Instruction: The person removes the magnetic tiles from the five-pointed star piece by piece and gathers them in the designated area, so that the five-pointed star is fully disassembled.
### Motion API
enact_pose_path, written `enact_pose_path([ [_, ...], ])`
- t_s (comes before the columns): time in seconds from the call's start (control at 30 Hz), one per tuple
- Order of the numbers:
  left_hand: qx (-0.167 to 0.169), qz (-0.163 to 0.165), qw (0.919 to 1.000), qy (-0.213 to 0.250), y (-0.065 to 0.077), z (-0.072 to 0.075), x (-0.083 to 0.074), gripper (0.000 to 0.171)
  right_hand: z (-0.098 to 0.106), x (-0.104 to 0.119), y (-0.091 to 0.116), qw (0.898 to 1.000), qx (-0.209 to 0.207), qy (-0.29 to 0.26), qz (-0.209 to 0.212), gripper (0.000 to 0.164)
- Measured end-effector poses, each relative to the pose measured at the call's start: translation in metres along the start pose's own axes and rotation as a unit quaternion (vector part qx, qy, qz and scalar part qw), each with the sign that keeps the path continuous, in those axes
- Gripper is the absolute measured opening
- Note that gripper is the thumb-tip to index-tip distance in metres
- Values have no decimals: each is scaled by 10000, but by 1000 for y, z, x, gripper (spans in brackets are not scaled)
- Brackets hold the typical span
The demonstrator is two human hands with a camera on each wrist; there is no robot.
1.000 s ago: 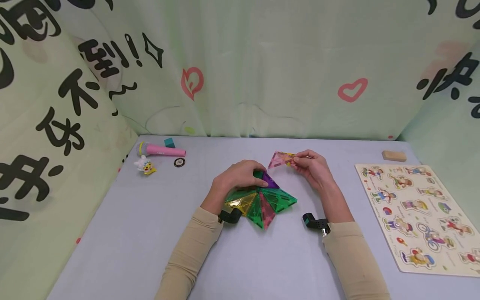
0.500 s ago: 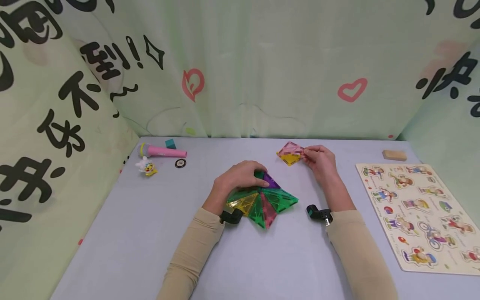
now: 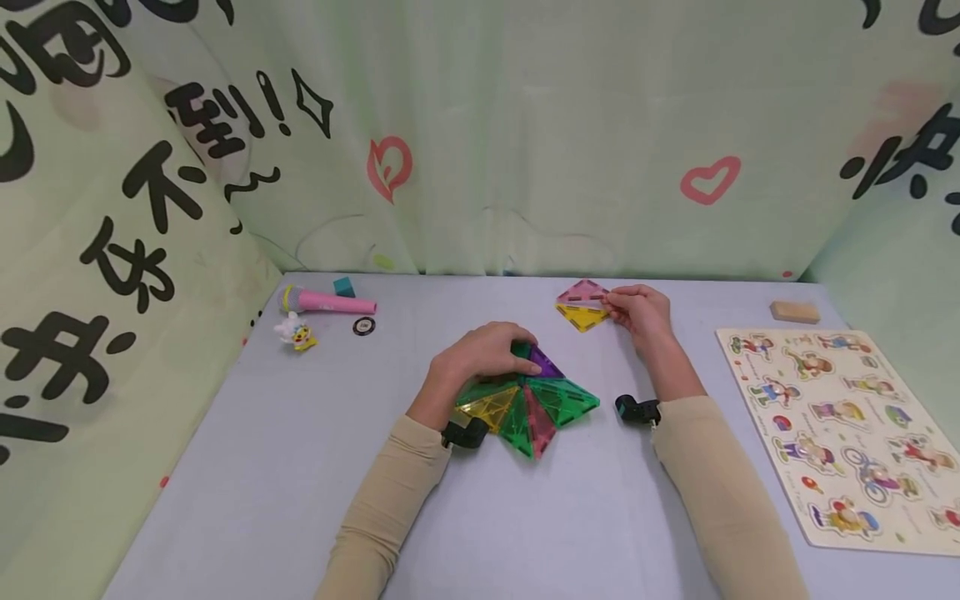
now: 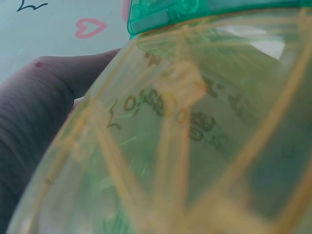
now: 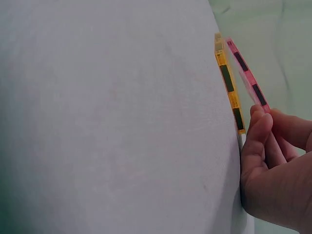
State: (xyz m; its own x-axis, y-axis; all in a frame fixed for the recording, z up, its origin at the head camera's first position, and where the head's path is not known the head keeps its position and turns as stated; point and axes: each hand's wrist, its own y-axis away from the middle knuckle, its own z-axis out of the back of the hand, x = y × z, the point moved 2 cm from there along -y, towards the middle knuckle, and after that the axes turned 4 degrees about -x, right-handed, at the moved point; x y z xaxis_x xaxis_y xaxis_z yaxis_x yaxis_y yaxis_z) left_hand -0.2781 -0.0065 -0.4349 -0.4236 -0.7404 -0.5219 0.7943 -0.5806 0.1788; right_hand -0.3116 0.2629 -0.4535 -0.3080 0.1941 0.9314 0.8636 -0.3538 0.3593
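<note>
At mid-table my left hand (image 3: 487, 350) grips the top of a magnetic tile assembly, its fingers over the upper edge. Green (image 3: 564, 402), purple (image 3: 545, 363), yellow (image 3: 491, 407) and red (image 3: 540, 421) triangles fan out from its centre. A yellow tile fills most of the left wrist view, under a green edge (image 4: 165, 17). Further back, my right hand (image 3: 641, 315) pinches a pink triangular magnetic tile (image 3: 583, 292) at its corner. Right beside it lies a loose yellow triangular tile (image 3: 582, 317). In the right wrist view the pink tile (image 5: 251, 78) tilts away from the yellow one (image 5: 229, 83).
A pink toy microphone (image 3: 333, 302), teal block (image 3: 344, 287), small figurine (image 3: 296, 332) and black round disc (image 3: 363, 326) sit at the back left. On the right are a wooden block (image 3: 795, 312) and a picture puzzle board (image 3: 832, 400). Curtains (image 3: 585, 142) enclose the table.
My right hand has moved back and right with the pink tile. The pink and yellow tiles, overlapping earlier, now show a gap between them. The left hand stays on the assembly.
</note>
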Motion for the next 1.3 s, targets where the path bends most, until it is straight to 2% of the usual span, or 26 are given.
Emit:
enact_pose_path([
  [0.13, -1, 7, 10000, 19, 1, 0, 0, 55, -3, -2, -5, 9992, -120, 370, 105, 35],
  [0.37, 2, 54, 10000, 59, 1, -1, 0, 54, -5, -2, -6, 9975, -312, 602, 200, 25],
  [0.53, 33, 110, 9999, 107, 0, -2, 0, 54, -6, -3, -7, 9928, -506, 1035, 333, 27],
  [0.67, 17, 117, 9999, 95, 0, -2, 0, 54, -6, -3, -8, 9883, -617, 1298, 505, 22],
  [1.0, -10, 72, 10000, 53, 1, 0, 0, 54, -5, -3, -7, 9793, -464, 1840, 702, 27],
  [1.13, -4, 34, 10000, 36, 1, 0, 0, 55, -8, -2, -5, 9615, -265, 2557, 969, 28],
  [1.3, 9, 37, 10000, 17, 0, -2, 1, 55, -12, -2, -3, 9230, -81, 3492, 1616, 25],
])
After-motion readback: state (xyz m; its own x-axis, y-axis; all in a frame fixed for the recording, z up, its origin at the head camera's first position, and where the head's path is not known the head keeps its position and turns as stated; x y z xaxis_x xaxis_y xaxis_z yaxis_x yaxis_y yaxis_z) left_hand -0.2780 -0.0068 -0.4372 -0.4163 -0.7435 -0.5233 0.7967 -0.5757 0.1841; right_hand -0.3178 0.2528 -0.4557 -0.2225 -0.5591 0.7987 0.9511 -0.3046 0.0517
